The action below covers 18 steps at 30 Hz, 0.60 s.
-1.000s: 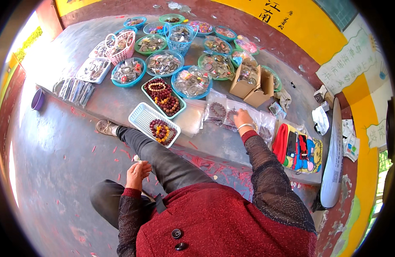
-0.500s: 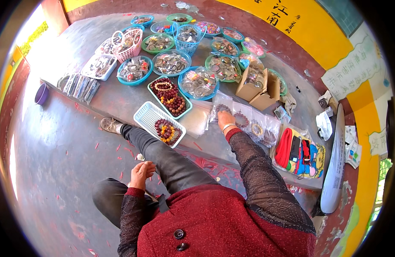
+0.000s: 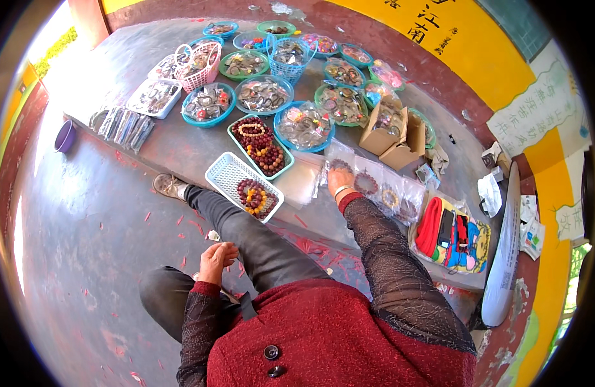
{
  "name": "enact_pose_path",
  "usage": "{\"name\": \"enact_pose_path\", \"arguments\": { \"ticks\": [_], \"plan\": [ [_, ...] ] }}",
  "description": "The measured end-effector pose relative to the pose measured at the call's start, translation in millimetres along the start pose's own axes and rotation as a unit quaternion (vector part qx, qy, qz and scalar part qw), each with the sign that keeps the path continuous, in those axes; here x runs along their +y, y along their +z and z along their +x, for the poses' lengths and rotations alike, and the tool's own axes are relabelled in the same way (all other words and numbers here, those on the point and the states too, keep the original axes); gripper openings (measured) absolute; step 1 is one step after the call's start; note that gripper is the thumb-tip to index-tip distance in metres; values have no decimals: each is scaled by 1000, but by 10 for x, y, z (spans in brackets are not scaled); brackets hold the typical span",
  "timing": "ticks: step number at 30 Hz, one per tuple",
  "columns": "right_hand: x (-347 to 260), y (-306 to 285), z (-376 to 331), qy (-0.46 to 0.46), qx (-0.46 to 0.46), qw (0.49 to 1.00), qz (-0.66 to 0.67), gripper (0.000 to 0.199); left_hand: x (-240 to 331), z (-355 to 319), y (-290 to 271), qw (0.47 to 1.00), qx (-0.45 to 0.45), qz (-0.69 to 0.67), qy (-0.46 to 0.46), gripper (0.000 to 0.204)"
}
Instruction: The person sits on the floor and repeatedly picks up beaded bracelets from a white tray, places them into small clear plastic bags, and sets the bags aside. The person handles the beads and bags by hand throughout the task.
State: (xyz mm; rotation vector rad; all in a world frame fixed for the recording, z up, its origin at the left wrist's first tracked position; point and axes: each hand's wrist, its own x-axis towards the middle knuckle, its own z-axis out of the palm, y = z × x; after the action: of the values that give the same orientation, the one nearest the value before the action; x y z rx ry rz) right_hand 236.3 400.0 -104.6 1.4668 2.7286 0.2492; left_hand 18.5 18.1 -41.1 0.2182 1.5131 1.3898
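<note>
Right hand [image 3: 341, 186] rests flat on the clear bags [image 3: 368, 184] of bracelets, right of the white tray [image 3: 236, 180]; fingers hidden, so grip unclear. Left hand [image 3: 217, 258] loosely curled, empty, near the knee. Risk: slick overlapping bags slide off the ledge [image 3: 181, 145] edge.

Clear bags [image 3: 375, 187] by right hand [image 3: 341, 184]; two tan boxes [image 3: 397, 129] behind; white paper sign [image 3: 536, 109] on yellow wall.
</note>
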Motion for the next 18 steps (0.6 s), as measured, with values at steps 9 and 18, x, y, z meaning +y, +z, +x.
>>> {"name": "enact_pose_path", "arguments": {
  "ticks": [9, 18],
  "plan": [
    [-214, -154, 91, 0, -14, 999, 48, 23, 2, 0, 8, 1000, 7, 13, 3, 31],
    [-731, 56, -447, -104, -47, 986, 122, 25, -28, 31, 2, 1000, 12, 11, 7, 28]
  ]
}}
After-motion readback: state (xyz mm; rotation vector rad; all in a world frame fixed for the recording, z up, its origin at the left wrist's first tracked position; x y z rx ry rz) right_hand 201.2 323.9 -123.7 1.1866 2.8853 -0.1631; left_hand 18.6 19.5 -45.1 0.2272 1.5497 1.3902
